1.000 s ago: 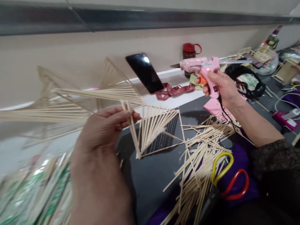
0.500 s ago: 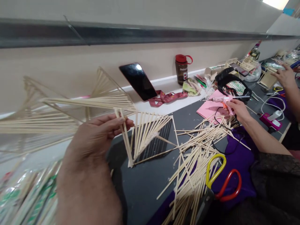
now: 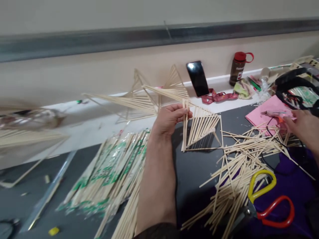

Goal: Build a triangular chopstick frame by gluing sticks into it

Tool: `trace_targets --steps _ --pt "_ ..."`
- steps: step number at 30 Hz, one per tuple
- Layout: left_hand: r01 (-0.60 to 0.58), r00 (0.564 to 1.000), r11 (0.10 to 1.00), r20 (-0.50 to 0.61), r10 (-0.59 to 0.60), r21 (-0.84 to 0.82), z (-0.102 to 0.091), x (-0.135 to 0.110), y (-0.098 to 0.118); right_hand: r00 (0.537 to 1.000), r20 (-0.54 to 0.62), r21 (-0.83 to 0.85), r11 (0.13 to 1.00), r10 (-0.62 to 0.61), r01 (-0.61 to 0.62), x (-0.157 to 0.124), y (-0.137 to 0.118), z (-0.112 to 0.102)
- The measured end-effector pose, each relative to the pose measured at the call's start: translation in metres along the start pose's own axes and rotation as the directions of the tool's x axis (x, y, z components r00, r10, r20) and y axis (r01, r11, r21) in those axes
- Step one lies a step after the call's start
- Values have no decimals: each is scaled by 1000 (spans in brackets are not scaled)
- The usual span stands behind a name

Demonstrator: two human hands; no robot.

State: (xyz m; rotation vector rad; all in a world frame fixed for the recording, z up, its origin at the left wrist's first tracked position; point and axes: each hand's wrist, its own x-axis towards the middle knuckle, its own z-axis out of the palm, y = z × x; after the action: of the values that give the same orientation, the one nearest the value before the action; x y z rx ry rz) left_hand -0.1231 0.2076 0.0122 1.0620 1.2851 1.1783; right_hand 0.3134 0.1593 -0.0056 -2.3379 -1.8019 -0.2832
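Observation:
My left hand (image 3: 170, 118) pinches the upper end of a frame of thin wooden sticks (image 3: 203, 129), glued in a fan pattern. The frame's lower edge is at the dark tabletop; whether it rests there I cannot tell. My right hand (image 3: 305, 127) is closed around a pale pink hot glue gun (image 3: 275, 114), its nozzle pointing left above pink paper (image 3: 259, 114). A black cord trails from the gun over a heap of loose wooden sticks (image 3: 245, 169). Scissors (image 3: 263, 189) with one yellow and one red handle lie in front of the heap.
Plastic packs of sticks (image 3: 112, 169) lie left of my forearm. Behind stand finished stick frames (image 3: 132, 103), a leaning phone (image 3: 198, 78), a red lanyard (image 3: 219, 96) and a red-lidded bottle (image 3: 236, 69). Purple cloth (image 3: 296, 186) lies at the right, a yellow bit (image 3: 53, 231) front left.
The view has swung left, bringing the stick packs and more of the table's left side into sight. Both hands keep hold of the frame and the glue gun. The co-worker's hand has left view.

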Motion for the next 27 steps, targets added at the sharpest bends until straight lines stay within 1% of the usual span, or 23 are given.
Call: trace_targets --steps 1,2,3,4,5,6,8,9,11,14,16,18,22,27 --pt "-5 1000 1000 8 5 -3 0 0 -1 997 -53 -5 998 -64 64 -1 -10 -7" --pt "-9 1000 1000 14 9 -8 -1 -1 -1 983 -118 79 985 -143 153 -2 -23 -15" --pt "-12 1000 1000 16 12 -11 -1 -1 -1 959 -176 216 941 -224 260 -2 -38 -23" --pt "-13 1000 1000 17 13 -11 -1 -1 -1 927 -193 371 851 -321 372 -2 -56 -31" --pt "-15 1000 1000 15 15 -7 -1 -1 -1 895 -210 508 739 -393 443 0 -76 -38" --pt "-16 1000 1000 13 16 3 -1 -1 -1 866 -220 606 633 -449 482 1 -97 -45" --pt "-16 1000 1000 3 16 27 -1 -1 -1 814 -242 713 471 -528 519 5 -139 -53" --pt "-15 1000 999 -4 15 32 0 -1 -1 789 -257 735 417 -557 534 8 -160 -55" --pt "-12 1000 1000 -15 13 27 0 -1 -1 748 -282 756 341 -601 559 13 -198 -54" --pt "-5 1000 1000 -16 6 18 -1 -2 -1 718 -288 762 302 -634 573 20 -241 -43" --pt "-3 1000 1000 -14 3 17 -1 -2 -1 720 -280 760 312 -635 571 23 -262 -35" --pt "0 1000 1000 -9 0 6 -1 -2 0 733 -278 754 331 -621 567 24 -275 -29" --pt "-4 1000 1000 9 4 -6 -1 -2 0 747 -289 762 329 -599 558 22 -289 -25" --pt "-22 1000 999 17 21 32 -2 -2 0 799 -270 814 315 -538 487 16 -292 -22"
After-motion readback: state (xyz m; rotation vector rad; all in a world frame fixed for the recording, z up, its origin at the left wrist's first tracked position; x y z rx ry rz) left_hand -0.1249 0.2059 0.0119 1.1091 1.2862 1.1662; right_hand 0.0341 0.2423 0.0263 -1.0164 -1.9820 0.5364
